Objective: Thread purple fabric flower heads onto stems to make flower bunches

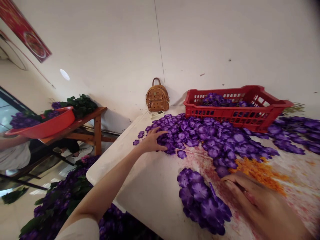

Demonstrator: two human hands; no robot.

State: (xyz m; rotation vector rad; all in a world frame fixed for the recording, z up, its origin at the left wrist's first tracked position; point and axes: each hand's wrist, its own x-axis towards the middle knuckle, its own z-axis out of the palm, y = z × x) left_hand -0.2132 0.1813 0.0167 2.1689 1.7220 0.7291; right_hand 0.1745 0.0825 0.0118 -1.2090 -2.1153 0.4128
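Loose purple flowers (pixel 183 131) heaped across the white table (pixel 142 181), overlapping purple cluster (pixel 200 196) nearer, orange bits (pixel 261 171) beside the heap

Soft, muted indoor light, a bright pane (pixel 5 115) at far left, glare on the pale floor (pixel 10 216), faint shadow beside the red crate (pixel 272 109), right hand (pixel 265 203) (nearest the lens) softly blurred, edges stretched, right corners darkened

Forward-down head view, seemingly near table (pixel 147 178)
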